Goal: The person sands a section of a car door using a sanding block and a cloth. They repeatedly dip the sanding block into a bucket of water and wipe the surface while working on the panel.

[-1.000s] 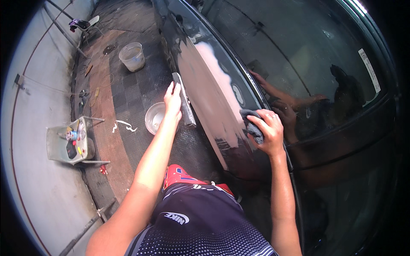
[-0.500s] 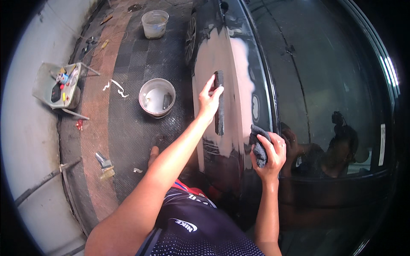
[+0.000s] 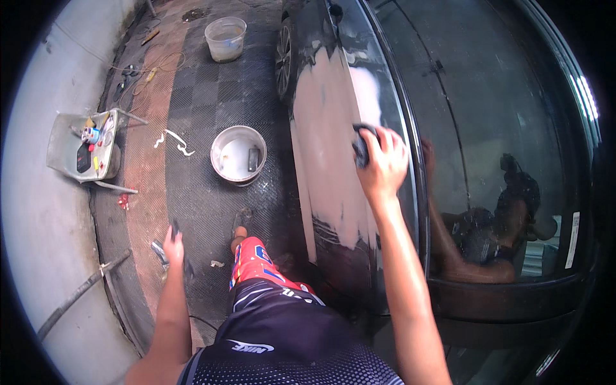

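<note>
My right hand [image 3: 387, 160] presses a dark grey cloth [image 3: 360, 146] against the car's side, at the edge of a beige filler patch [image 3: 327, 128]. White primer [image 3: 367, 90] borders the patch, and black paint surrounds it. Away from the car on the left, my left hand [image 3: 173, 247] hangs low over the floor. It grips a long dark sanding block [image 3: 188, 267], mostly hidden behind the hand, with one end showing past the fingers.
A bucket of cloudy water [image 3: 238, 131] with a dark block inside stands beside the car. Another bucket [image 3: 225, 58] is farther off. By the wall, a chair [image 3: 61, 151] holds tools and bottles. White strips [image 3: 176, 142] and a cable [image 3: 168, 64] lie on the floor.
My left hand has swung from the filler patch down to the left, carrying the sanding block. My right hand has moved forward with the cloth onto the patch's edge.
</note>
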`<action>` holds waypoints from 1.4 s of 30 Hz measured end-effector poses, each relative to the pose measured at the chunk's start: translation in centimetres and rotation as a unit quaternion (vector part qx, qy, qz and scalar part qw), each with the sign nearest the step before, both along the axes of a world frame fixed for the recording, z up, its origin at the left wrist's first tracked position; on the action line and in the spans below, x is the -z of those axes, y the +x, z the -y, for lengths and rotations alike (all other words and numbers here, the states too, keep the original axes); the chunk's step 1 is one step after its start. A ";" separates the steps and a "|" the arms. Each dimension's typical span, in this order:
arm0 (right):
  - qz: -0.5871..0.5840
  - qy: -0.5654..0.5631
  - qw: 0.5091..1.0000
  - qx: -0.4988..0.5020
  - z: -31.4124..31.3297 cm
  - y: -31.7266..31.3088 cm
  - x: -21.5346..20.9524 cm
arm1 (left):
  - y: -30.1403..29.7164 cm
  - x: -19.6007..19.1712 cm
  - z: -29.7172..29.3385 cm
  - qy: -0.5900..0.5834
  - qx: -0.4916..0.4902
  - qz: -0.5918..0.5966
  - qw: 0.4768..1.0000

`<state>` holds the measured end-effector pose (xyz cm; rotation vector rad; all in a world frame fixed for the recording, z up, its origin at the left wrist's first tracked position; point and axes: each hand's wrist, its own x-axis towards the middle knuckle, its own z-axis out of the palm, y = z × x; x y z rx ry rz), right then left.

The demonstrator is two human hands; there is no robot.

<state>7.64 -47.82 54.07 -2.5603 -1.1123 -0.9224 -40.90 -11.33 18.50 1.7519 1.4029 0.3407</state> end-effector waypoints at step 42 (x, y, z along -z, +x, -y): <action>-0.322 0.030 0.862 0.390 -2.2 -12.2 12.2 | 8.6 -2.8 -14.5 -0.371 0.197 -0.102 0.902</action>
